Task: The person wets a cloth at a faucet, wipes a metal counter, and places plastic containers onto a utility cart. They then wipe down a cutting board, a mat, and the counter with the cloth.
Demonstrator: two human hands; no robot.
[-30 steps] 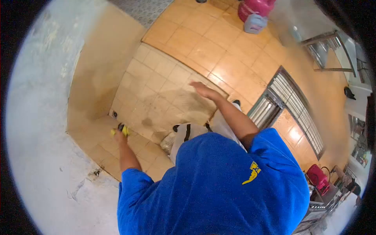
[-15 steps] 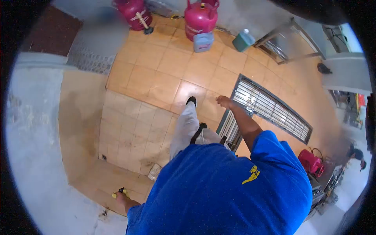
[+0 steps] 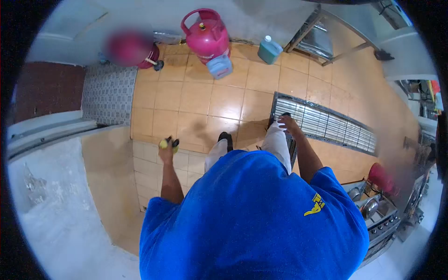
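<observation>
The orange tiled floor point(image 3: 156, 119) stretches from the wearer's shoes to the far wall, where two pink gas cylinders, one sharp point(image 3: 205, 39) and one blurred, stand with a blue jug point(image 3: 219, 66) and a green bottle point(image 3: 269, 50). Its near-left edge meets paler tiles point(image 3: 147, 164), bounded by a tan low wall point(image 3: 109, 172). A metal floor grate point(image 3: 326, 123) runs along the right, and a stove point(image 3: 382, 224) stands near the right elbow.

The left arm reaches forward and slightly outward, the left hand point(image 3: 165, 153) above the border between the two tilings. Its grip is clamped on a small yellow-and-black object point(image 3: 174, 145), which protrudes past the fingers at the front. The right arm extends forward, the right hand point(image 3: 288, 125) beside the trouser leg with fingers bent and parted; whether it touches the leg cannot be told.
</observation>
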